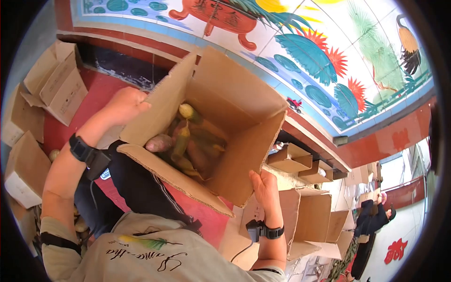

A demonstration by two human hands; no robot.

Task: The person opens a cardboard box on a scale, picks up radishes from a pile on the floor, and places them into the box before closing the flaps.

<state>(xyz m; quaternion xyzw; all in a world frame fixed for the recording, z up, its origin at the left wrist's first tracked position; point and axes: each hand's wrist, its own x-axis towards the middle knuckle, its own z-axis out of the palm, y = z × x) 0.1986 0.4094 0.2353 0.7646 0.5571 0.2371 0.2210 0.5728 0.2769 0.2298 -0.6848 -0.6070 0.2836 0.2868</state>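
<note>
An open cardboard box (235, 89) is tilted in front of my body, its opening facing me. Its left flap edge is gripped by my left hand (129, 105), fingers curled and partly hidden. On the lower right wall, my right hand (266, 188) holds on with the thumb showing and the other fingers behind the cardboard. Inside lie several vegetables: a pinkish sweet potato (159, 143), a long green piece with a yellowish tip (181, 143), and another pale-tipped one (187, 112). Deeper pieces are in shadow, hard to name.
Open cardboard boxes (58, 87) stand on the red floor at left. More boxes (312, 218) line the right side, with smaller ones (290, 158) along the wall. A painted tile wall (263, 28) rises ahead. Another person (371, 218) is at far right.
</note>
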